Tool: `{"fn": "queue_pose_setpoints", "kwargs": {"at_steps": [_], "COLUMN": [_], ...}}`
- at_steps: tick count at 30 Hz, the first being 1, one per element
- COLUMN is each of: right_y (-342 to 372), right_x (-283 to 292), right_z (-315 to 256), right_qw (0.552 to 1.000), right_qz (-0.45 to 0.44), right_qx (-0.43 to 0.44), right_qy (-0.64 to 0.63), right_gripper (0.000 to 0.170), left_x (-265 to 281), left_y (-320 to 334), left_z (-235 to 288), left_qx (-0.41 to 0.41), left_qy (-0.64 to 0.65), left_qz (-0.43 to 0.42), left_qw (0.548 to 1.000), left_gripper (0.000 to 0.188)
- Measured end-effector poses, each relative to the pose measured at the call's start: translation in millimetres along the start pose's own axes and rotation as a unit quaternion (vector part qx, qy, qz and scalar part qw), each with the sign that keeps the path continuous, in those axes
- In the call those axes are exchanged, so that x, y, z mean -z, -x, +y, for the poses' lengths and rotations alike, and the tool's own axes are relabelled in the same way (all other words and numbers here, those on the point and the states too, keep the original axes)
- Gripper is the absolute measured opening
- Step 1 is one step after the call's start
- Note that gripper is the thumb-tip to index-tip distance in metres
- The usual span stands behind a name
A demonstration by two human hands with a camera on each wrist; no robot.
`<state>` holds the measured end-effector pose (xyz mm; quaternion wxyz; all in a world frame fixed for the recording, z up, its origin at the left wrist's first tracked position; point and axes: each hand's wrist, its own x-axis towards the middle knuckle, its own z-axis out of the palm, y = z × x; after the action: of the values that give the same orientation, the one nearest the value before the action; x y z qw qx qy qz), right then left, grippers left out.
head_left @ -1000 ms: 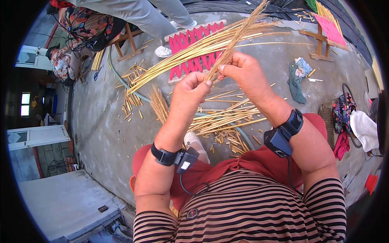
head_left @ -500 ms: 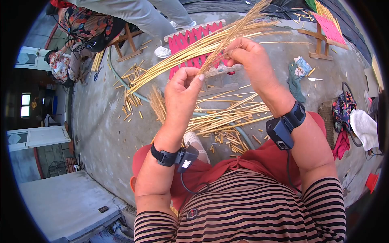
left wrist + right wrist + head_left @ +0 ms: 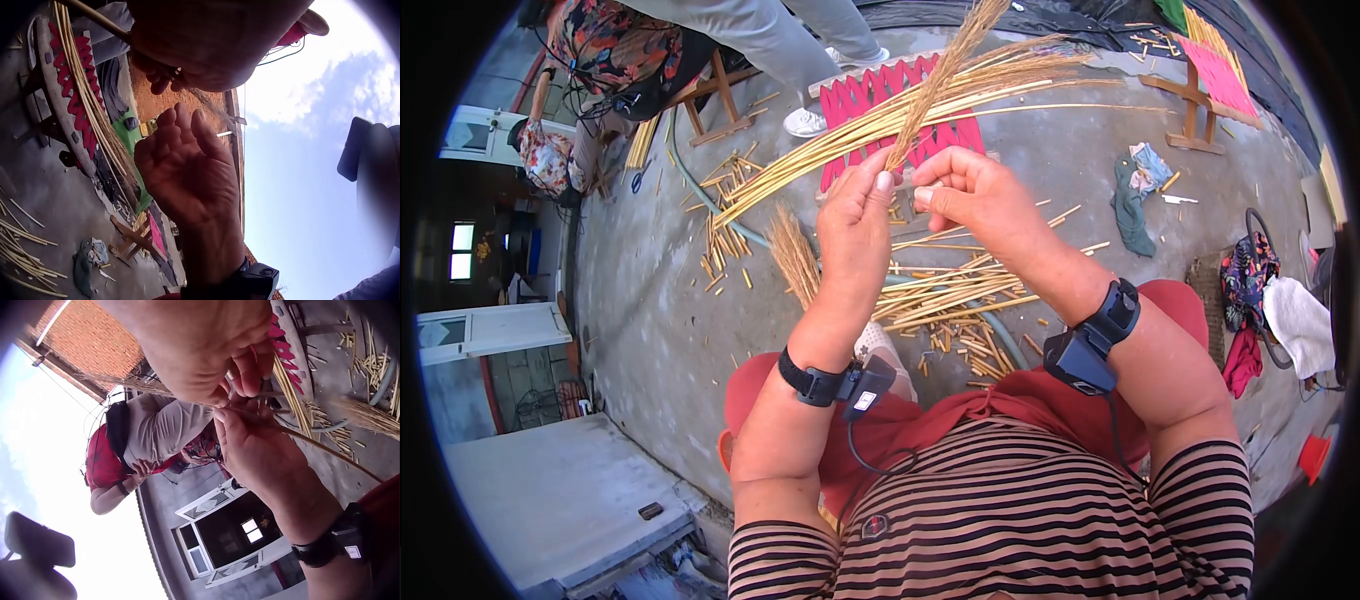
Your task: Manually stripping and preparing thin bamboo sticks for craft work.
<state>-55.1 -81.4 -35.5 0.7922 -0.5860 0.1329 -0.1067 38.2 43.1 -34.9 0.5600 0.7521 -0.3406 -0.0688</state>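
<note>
My left hand (image 3: 855, 215) pinches a reed stalk just below its feathery seed head (image 3: 948, 75), which points up and away from me. The bare stalk (image 3: 331, 453) runs back from this hand in the right wrist view. Close beside it is my right hand (image 3: 985, 200), its fingers loosely bent and its thumb near the index finger. In the left wrist view the right palm (image 3: 194, 181) faces the camera and nothing shows in it. Beyond both hands a bundle of long reed stalks (image 3: 830, 145) lies across a low wooden frame with crisscrossed pink straps (image 3: 885, 85).
More cut stalks (image 3: 960, 290) and short stem pieces (image 3: 975, 350) lie on the concrete by my feet. A plumed bundle (image 3: 790, 255) leans near my left forearm. A hose (image 3: 690, 185) crosses the floor. A standing person's legs (image 3: 790, 50) are behind the frame.
My right hand moved off the plume, then down and inward beside my left hand. The seed head swung to the left and stands more upright, with my left hand still pinching its stalk.
</note>
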Motion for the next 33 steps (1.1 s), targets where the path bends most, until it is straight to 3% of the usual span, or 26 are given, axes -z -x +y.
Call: {"fn": "queue_pose_setpoints", "kwargs": {"at_steps": [4, 8, 14, 17, 33], "right_y": [-8.1, -3.5, -4.1, -2.9, -1.8], "right_x": [2.2, 7.6, 13.5, 12.8, 11.7], "right_z": [5.8, -1.5, 0.8, -0.8, -1.5], "right_qw": [0.996, 0.996, 0.997, 0.996, 0.983], "right_qz": [0.033, 0.062, 0.048, 0.042, 0.066], "right_qx": [0.082, 0.055, 0.058, 0.058, 0.060], "right_qy": [-0.020, 0.042, 0.026, 0.050, 0.159], "right_gripper": [0.014, 0.015, 0.014, 0.013, 0.016], "left_x": [-6.6, -12.5, -12.6, -9.7, -0.5], "left_y": [2.0, 6.2, 7.7, 4.9, 6.5], "left_z": [-0.7, -5.3, 9.6, 6.4, 9.8], "left_qx": [-0.052, -0.061, 0.113, 0.188, 0.181], "left_qy": [-0.053, -0.055, 0.086, 0.215, 0.224], "left_qz": [-0.024, -0.053, -0.128, -0.118, -0.120], "left_qw": [0.997, 0.995, 0.982, 0.951, 0.950], "left_gripper": [0.027, 0.028, 0.029, 0.023, 0.010]}}
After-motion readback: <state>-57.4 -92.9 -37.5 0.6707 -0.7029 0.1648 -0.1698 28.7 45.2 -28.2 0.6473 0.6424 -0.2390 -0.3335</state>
